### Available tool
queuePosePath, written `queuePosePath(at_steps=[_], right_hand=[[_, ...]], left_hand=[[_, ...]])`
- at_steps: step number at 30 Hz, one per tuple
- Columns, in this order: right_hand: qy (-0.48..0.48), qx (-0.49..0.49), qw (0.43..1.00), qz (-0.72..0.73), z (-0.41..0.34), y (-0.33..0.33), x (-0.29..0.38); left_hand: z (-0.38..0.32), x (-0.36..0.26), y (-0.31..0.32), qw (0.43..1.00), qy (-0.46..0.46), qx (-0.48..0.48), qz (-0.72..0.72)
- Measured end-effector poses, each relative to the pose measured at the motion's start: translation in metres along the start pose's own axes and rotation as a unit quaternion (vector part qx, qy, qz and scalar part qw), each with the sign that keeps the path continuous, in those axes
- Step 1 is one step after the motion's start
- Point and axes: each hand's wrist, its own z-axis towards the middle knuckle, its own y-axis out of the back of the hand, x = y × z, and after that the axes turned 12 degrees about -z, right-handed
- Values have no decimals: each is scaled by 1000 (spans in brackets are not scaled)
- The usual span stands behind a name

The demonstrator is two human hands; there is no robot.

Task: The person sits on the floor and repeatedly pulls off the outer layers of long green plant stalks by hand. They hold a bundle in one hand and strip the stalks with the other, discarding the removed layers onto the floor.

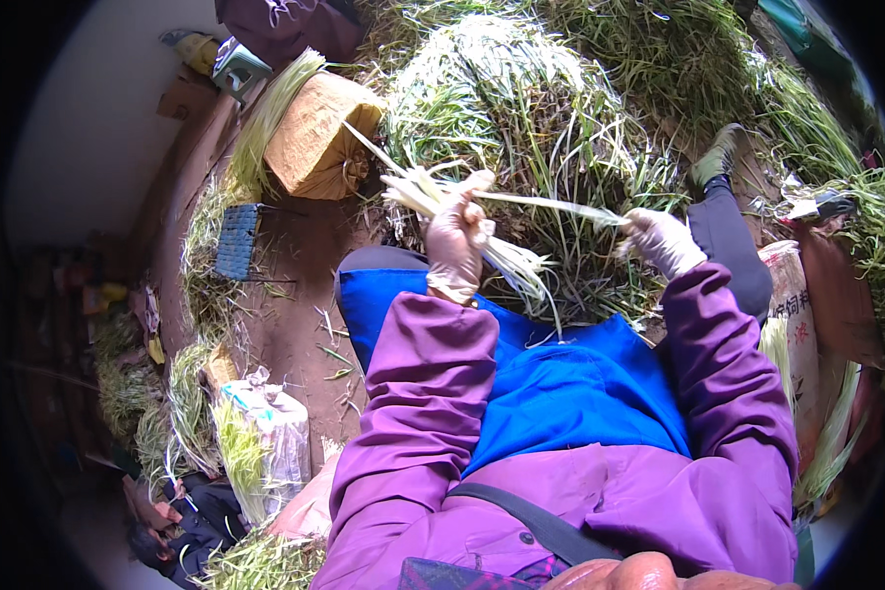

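My left hand (455,240), in a thin pale glove, is closed around a small bunch of pale plant stalks (512,262) above my lap. My right hand (653,234), gloved as well, pinches the end of a long pale leaf strip (546,203) that stretches across from the bunch. Its fingertips are partly blurred. Just beyond both hands lies a large heap of green and whitish leafy stalks (516,96). A blue apron (575,391) covers my lap below the hands.
Left of the heap stands a tan wrapped bundle (313,133) with pale stalks beside it. A blue woven stool (237,242) is on the floor. A white sack (785,295) stands at right. Another person (199,516) sits at lower left near a plastic-wrapped bundle (284,435).
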Motion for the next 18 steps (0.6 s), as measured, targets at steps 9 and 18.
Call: queuePosePath(at_steps=[9,18], right_hand=[[-192,1,911,-364,-8,29,-78],[17,174,932,317,-21,-70,44]], left_hand=[[2,-21,8,994,-103,-29,-26],[-16,23,14,996,75,-36,24]])
